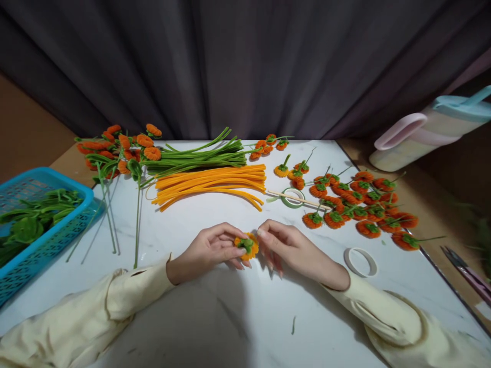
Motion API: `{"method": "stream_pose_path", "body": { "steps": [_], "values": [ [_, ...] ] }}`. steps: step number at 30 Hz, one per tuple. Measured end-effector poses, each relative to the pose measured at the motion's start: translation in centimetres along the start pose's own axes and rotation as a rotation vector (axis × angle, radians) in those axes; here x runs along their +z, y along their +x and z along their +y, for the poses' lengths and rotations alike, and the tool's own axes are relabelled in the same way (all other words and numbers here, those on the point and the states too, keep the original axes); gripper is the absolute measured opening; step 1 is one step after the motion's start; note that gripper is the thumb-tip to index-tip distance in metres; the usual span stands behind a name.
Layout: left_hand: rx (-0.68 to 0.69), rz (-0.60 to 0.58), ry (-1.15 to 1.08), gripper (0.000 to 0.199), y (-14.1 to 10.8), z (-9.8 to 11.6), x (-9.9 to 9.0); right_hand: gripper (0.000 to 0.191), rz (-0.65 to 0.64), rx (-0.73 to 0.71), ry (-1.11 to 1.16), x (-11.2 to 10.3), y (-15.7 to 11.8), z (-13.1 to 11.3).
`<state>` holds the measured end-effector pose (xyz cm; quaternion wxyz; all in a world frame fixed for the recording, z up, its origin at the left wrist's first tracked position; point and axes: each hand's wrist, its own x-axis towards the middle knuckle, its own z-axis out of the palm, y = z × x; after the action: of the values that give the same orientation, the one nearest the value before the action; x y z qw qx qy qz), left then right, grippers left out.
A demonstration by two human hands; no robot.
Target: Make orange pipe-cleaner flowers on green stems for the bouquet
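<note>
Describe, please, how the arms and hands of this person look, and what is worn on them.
Both the left hand and the right hand are bare, without gloves; no ring or watch can be seen. The left sleeve and right sleeve are long, loose and plain pale cream, with soft folds, and end around the wrists.

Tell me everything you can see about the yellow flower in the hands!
The flower is small, round and orange-yellow, with bumpy, petal-like loops that look soft and fuzzy. A green, fuzzy-looking piece sits in its middle, facing the camera. The thumb and fingers of the left hand hold it over the white table. The right hand is right beside its edge, but I can't tell if they touch.
</note>
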<state>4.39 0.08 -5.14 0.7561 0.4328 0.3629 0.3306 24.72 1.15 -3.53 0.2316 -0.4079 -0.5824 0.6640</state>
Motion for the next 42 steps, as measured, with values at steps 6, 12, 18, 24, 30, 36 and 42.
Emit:
{"method": "stream_pose_path", "body": {
  "steps": [6,12,18,24,30,36,42],
  "values": [
    [-0.046,0.039,-0.036,0.030,0.0,-0.2,0.1,0.042,-0.157,0.035,0.092,0.7,0.5,2.0],
    [-0.089,0.074,-0.016,0.031,0.0,0.0,0.5,0.043,-0.181,0.055,0.085,0.6,0.4,1.6],
    [-0.072,0.098,0.003,0.032,0.0,-0.2,0.4,0.041,-0.128,0.012,0.072,1.0,0.2,1.8],
    [0.006,0.085,0.041,0.037,-0.1,0.2,0.2,0.025,0.141,-0.313,-0.143,0.9,0.1,2.3],
    [0.057,0.086,0.041,0.035,-0.1,-0.1,0.2,0.019,0.404,-0.859,-0.688,0.8,-0.5,2.5],
    [0.016,0.092,0.017,0.034,-0.1,-0.2,0.3,0.018,0.427,-0.927,-0.774,1.2,-0.5,2.7],
    [0.037,0.095,0.062,0.031,0.1,-0.3,0.2,0.009,0.347,-0.585,-0.289,1.1,0.4,2.3]
  ]
}}
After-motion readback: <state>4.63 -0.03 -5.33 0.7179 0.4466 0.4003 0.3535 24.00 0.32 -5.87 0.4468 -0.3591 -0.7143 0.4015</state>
